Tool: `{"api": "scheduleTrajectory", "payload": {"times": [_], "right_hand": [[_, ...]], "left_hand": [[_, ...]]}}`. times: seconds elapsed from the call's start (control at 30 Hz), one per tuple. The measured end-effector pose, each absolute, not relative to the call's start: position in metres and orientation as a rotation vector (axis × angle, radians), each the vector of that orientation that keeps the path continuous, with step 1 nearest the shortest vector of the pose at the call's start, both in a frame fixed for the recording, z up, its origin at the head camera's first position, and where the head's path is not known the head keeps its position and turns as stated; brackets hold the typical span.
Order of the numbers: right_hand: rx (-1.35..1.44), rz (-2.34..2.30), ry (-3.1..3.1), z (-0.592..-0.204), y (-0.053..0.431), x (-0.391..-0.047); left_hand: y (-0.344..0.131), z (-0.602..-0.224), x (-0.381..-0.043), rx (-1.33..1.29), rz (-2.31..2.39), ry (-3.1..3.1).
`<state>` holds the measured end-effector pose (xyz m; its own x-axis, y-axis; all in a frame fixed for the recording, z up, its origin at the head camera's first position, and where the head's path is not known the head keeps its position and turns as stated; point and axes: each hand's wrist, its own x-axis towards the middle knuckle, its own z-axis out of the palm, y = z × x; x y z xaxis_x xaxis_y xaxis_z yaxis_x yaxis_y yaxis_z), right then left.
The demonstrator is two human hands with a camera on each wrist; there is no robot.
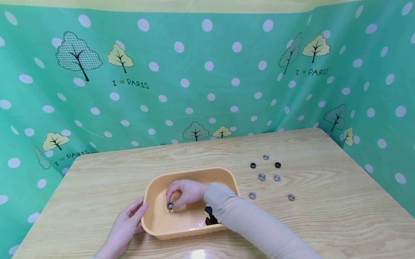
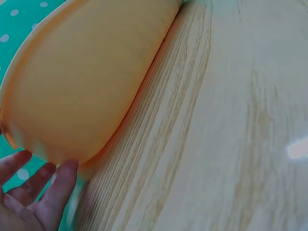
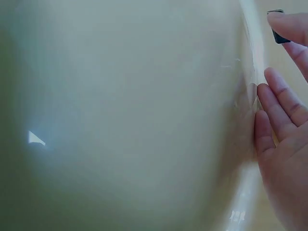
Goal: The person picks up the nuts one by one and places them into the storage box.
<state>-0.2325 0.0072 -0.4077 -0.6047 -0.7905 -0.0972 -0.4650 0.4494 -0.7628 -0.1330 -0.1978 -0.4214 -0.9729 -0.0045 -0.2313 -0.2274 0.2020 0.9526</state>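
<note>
Head view: left hand [image 1: 124, 223], fingers relaxed, touches left end of peach plastic tray [image 1: 183, 233]. Dark metal hex nut [image 1: 170, 205] in tray's left half, hole visible, pinched by right hand [image 1: 186, 192], not yet released. Right forearm [image 1: 254, 220] hides tray's right end: cannot tell if more inside. Loose nuts [image 1: 261, 177] on tabletop [image 1: 349, 224] right of tray: two black, five silver. Seven left, my read.

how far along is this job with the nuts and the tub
Done: nothing certain; nothing loose shows in the tub, though the right sleeve hides part of it. In hand: the right hand pinches one nut over the tub's floor, while the left hand touches the tub's left end. Remaining, apparently: seven nuts on the table, to the tub's right. So it may be early.
</note>
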Motion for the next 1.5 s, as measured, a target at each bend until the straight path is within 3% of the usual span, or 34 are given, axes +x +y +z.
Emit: {"api": "scheduleTrajectory", "payload": {"times": [1.5], "right_hand": [[-1.165, -0.615, 2.397, -0.4108, 0.0024, -0.233]], "left_hand": [[-0.2039, -0.4225, -0.1357, -0.211, 1.814, 2.288]]}}
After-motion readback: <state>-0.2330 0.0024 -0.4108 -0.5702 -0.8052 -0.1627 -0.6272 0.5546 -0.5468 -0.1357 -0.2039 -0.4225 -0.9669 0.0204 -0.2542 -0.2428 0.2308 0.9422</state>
